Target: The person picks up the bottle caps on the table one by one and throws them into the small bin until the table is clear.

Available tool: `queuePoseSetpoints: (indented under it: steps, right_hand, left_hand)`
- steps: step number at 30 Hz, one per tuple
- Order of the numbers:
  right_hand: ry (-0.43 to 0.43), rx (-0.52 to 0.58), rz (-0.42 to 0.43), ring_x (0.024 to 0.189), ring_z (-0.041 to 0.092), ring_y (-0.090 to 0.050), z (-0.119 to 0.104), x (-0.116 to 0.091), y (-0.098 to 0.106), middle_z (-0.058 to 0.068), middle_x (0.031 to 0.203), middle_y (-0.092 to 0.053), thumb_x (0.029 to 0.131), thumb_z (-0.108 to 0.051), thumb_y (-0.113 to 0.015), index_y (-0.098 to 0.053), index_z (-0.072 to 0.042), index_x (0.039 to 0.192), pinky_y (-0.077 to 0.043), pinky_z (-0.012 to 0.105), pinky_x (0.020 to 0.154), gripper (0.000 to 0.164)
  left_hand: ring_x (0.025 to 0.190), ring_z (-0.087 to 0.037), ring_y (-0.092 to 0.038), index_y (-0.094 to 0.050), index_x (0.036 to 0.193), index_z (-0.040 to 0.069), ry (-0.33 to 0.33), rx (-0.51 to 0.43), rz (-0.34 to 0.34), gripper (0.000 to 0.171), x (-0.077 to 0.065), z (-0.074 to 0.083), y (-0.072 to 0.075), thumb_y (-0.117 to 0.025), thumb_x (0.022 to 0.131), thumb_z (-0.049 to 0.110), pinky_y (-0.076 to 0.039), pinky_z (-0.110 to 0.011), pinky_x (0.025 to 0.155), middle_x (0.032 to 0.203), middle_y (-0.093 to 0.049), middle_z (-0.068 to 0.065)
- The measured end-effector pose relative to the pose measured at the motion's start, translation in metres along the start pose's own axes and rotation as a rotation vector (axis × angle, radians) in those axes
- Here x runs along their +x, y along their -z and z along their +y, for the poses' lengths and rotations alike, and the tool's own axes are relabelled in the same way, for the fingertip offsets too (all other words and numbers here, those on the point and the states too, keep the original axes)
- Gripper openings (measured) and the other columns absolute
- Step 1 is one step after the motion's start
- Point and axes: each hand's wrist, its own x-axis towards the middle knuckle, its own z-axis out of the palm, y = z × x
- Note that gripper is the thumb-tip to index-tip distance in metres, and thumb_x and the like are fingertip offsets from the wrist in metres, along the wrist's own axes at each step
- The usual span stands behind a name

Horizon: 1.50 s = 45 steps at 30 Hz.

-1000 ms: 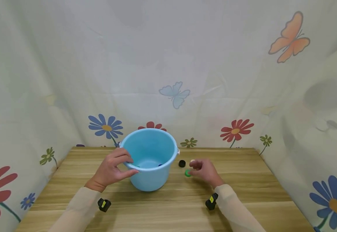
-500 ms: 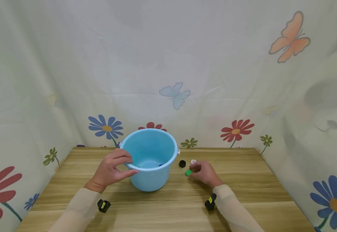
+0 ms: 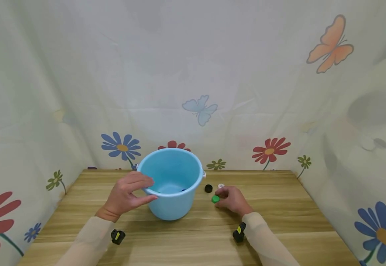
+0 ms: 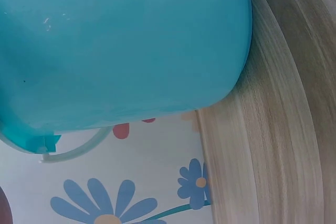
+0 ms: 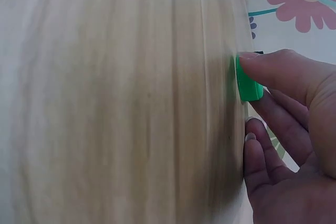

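Note:
A light blue bucket [image 3: 176,205] stands on the wooden table. My left hand [image 3: 126,194] grips its near left rim, fingers over the inside and thumb along the outside. In the left wrist view the bucket's wall [image 4: 131,40] and white handle [image 4: 84,149] show. To the right of the bucket, my right hand [image 3: 233,199] pinches a green bottle cap [image 5: 249,82] between thumb and fingers, close over the tabletop. Just beyond that hand lie a black cap [image 3: 208,188] and a white cap [image 3: 221,186], the latter partly hidden by the fingers.
Small dark blue pieces [image 3: 183,190] show at the bottom inside the bucket. A flower-printed curtain [image 3: 246,92] rises behind and beside the table [image 3: 179,244]. A black wrist camera [image 3: 117,236] hangs by the left sleeve, another black wrist camera [image 3: 239,232] by the right.
My right hand's fingers have drawn in around the green cap and now pinch it. More of the white cap has come into sight. The left hand and the bucket stay as they were.

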Motion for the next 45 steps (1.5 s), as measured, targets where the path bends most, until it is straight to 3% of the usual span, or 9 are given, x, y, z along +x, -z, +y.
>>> queuePoseSetpoints:
  steps: [6,12,18,27,36,45]
  right_hand:
    - [0.006,-0.010,0.012,0.095,0.019,-0.065,-0.001,0.001,-0.002,0.005,0.103,-0.074,0.077,-0.005,-0.088,-0.074,-0.006,0.109,-0.055,0.039,0.088,0.035]
    - [0.001,-0.011,0.016,0.093,0.018,-0.065,-0.002,0.001,-0.002,0.004,0.101,-0.073,0.077,-0.004,-0.088,-0.074,-0.006,0.107,-0.055,0.037,0.086,0.034]
    - [-0.005,-0.014,0.017,0.092,0.017,-0.064,-0.001,0.002,-0.002,0.004,0.101,-0.073,0.077,-0.005,-0.088,-0.074,-0.006,0.108,-0.055,0.035,0.085,0.034]
    - [0.007,-0.009,0.020,0.093,0.017,-0.066,0.004,0.003,-0.002,0.004,0.101,-0.073,0.077,-0.008,-0.088,-0.073,-0.006,0.109,-0.056,0.036,0.086,0.035]
    - [-0.012,0.100,0.061,0.098,0.020,-0.067,0.008,0.001,0.000,0.007,0.106,-0.072,0.078,-0.006,-0.087,-0.069,-0.002,0.118,-0.058,0.038,0.089,0.044]
    - [0.004,0.165,0.148,0.094,0.017,-0.069,0.004,0.002,0.006,0.006,0.106,-0.074,0.082,-0.010,-0.084,-0.072,-0.006,0.111,-0.059,0.034,0.085,0.032]
  left_hand:
    - [0.094,-0.023,-0.073,-0.081,0.101,0.014,-0.050,-0.004,0.037,0.044,0.001,-0.001,-0.001,-0.089,0.074,0.049,-0.059,-0.026,0.089,0.101,-0.078,-0.001]
    - [0.093,-0.022,-0.069,-0.081,0.097,0.013,-0.064,-0.013,0.045,0.043,0.000,-0.002,-0.001,-0.089,0.074,0.049,-0.054,-0.019,0.094,0.100,-0.076,-0.002]
    - [0.092,-0.021,-0.068,-0.081,0.094,0.014,-0.062,0.009,0.041,0.042,-0.001,-0.002,-0.001,-0.088,0.074,0.050,-0.055,-0.020,0.093,0.099,-0.075,0.000]
    - [0.091,-0.017,-0.065,-0.079,0.092,0.016,-0.040,0.011,-0.002,0.038,0.000,-0.001,0.000,-0.090,0.073,0.048,-0.054,-0.018,0.092,0.095,-0.072,0.002]
    - [0.093,-0.014,-0.064,-0.078,0.091,0.019,0.019,0.016,-0.078,0.038,-0.002,-0.003,0.002,-0.096,0.065,0.040,-0.057,-0.022,0.090,0.096,-0.070,0.005]
    - [0.093,-0.015,-0.064,-0.078,0.091,0.019,0.028,0.011,-0.097,0.038,-0.001,-0.004,0.002,-0.096,0.065,0.039,-0.061,-0.032,0.082,0.096,-0.069,0.005]
